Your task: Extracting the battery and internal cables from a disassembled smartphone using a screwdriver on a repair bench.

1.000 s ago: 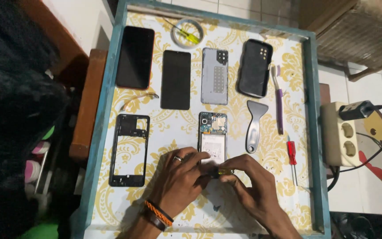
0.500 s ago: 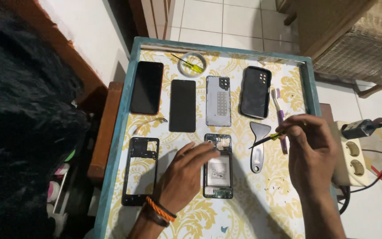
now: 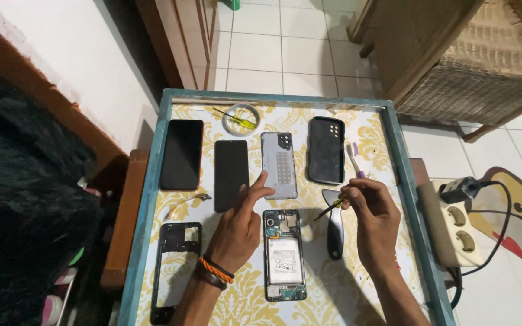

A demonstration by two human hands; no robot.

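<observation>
Tiled floor surrounds a patterned table. From the head view, the left hand, fingers loose, points at the grey back cover; the right hand pinches a small screwdriver above the opened phone.

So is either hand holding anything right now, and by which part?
The right hand pinches a small screwdriver by its handle end, tip towards the opened phone. The left hand holds nothing, index finger pointing.
</observation>
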